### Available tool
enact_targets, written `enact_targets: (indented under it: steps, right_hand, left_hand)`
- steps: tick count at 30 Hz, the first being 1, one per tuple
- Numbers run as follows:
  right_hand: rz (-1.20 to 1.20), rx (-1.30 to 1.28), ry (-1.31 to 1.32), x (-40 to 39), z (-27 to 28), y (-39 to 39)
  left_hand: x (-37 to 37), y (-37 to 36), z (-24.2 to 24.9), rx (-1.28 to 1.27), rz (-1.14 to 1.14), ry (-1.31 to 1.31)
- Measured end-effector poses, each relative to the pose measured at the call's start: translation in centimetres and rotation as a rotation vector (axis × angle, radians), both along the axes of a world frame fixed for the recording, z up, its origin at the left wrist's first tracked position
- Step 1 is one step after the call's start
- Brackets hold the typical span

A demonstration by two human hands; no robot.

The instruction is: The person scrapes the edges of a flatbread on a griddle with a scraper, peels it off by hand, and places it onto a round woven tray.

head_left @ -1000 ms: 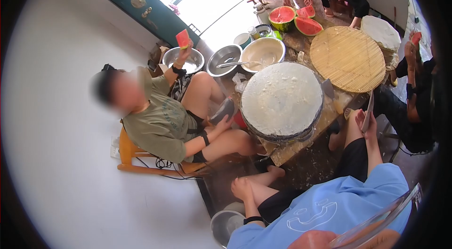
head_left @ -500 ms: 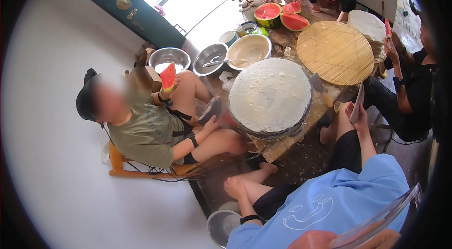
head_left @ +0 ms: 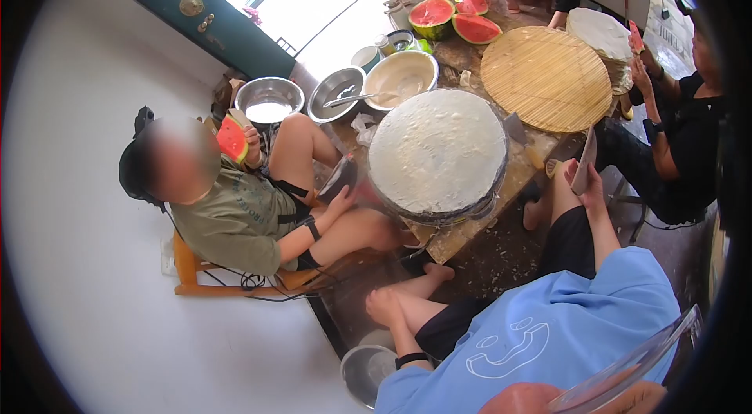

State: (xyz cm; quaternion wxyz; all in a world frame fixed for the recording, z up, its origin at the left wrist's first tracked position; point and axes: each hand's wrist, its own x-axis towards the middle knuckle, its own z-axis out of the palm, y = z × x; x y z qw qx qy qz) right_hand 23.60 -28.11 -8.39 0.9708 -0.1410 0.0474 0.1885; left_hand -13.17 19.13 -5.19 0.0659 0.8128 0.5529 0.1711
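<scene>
A flat blade (head_left: pixel 584 165) is gripped in the fingers of the right hand (head_left: pixel 593 187), which are curled around its lower end; the blade is tilted, with its tip raised above them. The fingers of the left hand (head_left: pixel 383 307) are laid over the bent leg, and how far they are spread cannot be told. Between and beyond the two sets of fingers stands the tabletop (head_left: pixel 451 245), on which one round griddle (head_left: pixel 439 151), coated white, is set.

Farther from the right fingers, one round woven mat (head_left: pixel 546 79) is seen, and behind it one stack of pale sheets (head_left: pixel 601 32), whose layers cannot be counted. Three watermelon pieces (head_left: pixel 476 28) are grouped well beyond; two more slices are held by other people, one by a person in olive (head_left: pixel 239 218), one by a person in black (head_left: pixel 693 155). Three basins (head_left: pixel 269 101) are lined up beyond the griddle, far from the left fingers, and a fourth basin (head_left: pixel 368 375) is placed below those fingers, partly hidden by the arm. Two people at the top are cut off by the frame. A dark object (head_left: pixel 338 177) by the olive-clad person's lower hand is hard to make out.
</scene>
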Motion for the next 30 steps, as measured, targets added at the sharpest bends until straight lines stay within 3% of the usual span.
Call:
enact_targets:
  steps: [30]
  right_hand:
    - [0.005, 0.002, 0.012, 0.1, 0.0, 0.0]
  left_hand:
    - [-0.4, 0.2, -0.9, 0.018, 0.006, -0.033]
